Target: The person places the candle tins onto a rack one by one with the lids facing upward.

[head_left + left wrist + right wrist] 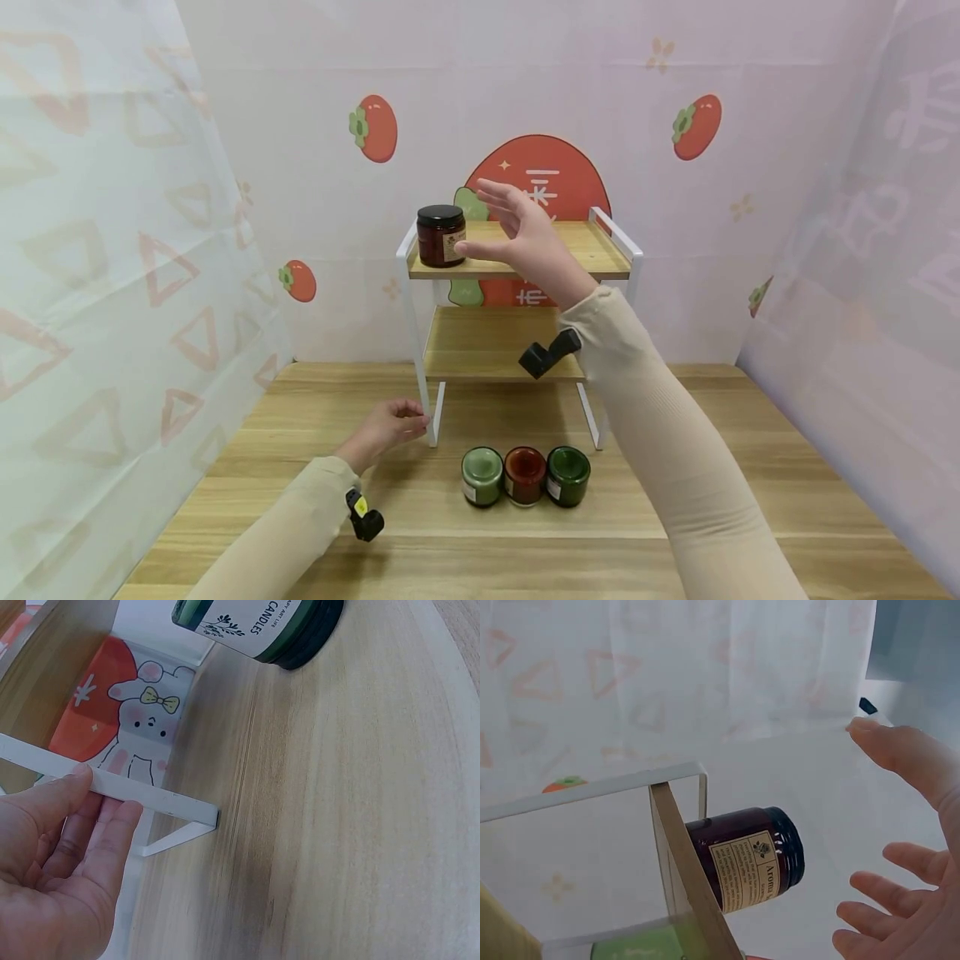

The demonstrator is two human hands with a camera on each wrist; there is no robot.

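My left hand (386, 429) pinches the lower white leg (161, 799) of a two-tier wooden shelf (517, 273), thumb on one side and fingers on the other. On the left of the top tier stands a dark red candle jar (441, 237) with a black lid and a beige label. Just right of that jar, my right hand (525, 237) is raised with thumb and fingers spread apart; in the right wrist view a gap shows between hand and jar. Three more jars stand in a row before the shelf: light green (482, 477), red-brown (525, 475) and dark green (568, 476).
The shelf's lower tier (495, 342) lies under the top one, and white rails (617, 233) edge the top. A wooden table (465, 550) carries everything. Printed cloth walls (300, 167) close off the back and both sides.
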